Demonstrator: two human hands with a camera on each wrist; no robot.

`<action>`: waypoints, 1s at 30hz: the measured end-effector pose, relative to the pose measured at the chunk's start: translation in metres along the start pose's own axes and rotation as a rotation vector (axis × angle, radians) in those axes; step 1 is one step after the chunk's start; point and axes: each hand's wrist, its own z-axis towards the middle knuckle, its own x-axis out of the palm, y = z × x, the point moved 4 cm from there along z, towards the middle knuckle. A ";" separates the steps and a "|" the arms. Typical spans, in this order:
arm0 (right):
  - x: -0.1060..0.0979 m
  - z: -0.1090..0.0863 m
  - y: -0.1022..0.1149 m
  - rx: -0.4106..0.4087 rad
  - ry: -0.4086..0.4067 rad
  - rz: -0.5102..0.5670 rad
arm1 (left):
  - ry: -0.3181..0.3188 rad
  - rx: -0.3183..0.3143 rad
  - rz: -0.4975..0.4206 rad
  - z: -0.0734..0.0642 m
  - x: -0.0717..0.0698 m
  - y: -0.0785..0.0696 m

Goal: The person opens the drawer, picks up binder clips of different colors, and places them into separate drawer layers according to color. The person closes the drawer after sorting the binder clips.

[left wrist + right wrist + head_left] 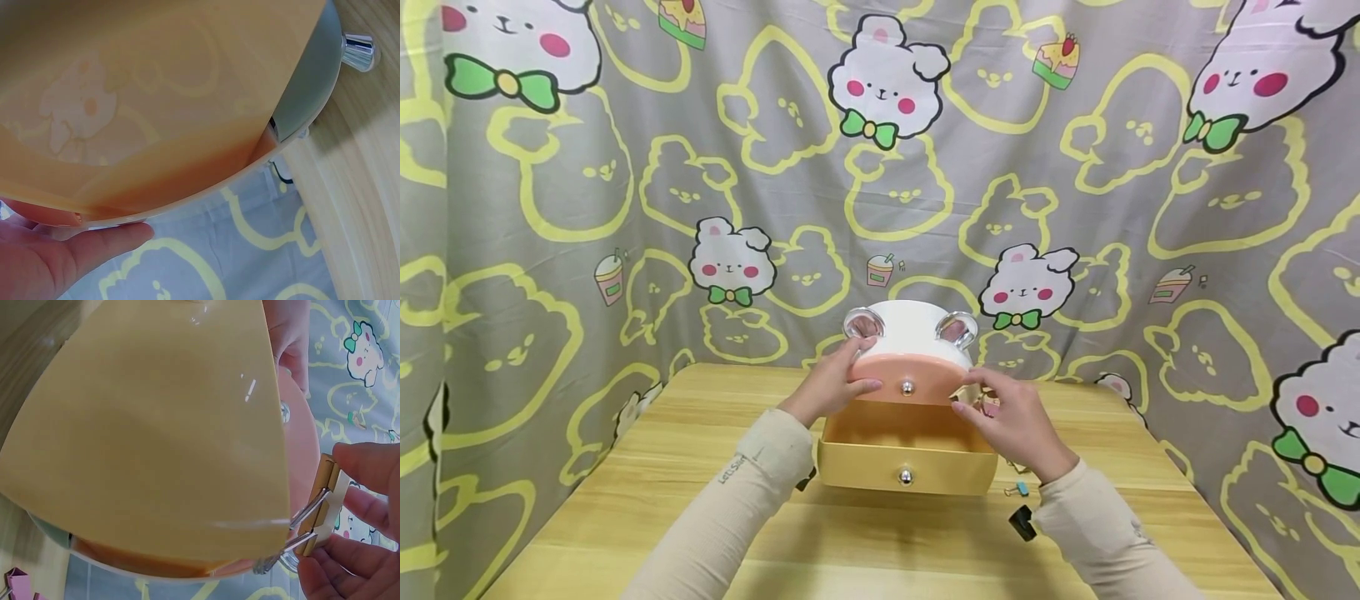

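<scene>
A storage box with a white top (910, 325) and two silver animal ears stands on the table. Its pink upper drawer (880, 371) is closed, while the yellow lower drawer (865, 468) is pulled out, its visible interior bare. My left hand (835, 379) grips the box's left side, thumb across the pink front and fingers near the ear. On the other side, my right hand (1018, 417) pinches a gold binder clip (325, 506) between thumb and fingers. The clip's silver wire handles point toward the yellow drawer in the right wrist view.
Right of the box lie a blue binder clip (1022, 489), a black binder clip (1022, 522) and some pink clips (991, 408), partly behind my right hand. Another black item (806, 480) shows beside my left sleeve. A patterned curtain (880, 208) hangs behind the wooden table (715, 392).
</scene>
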 end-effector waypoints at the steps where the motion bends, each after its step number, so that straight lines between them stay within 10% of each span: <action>1: 0.001 0.000 0.001 -0.002 0.001 0.004 | 0.000 0.001 -0.002 0.000 0.000 0.000; 30: 0.002 -0.005 -0.008 0.044 0.016 0.016 | -0.009 0.008 0.003 -0.001 -0.001 -0.001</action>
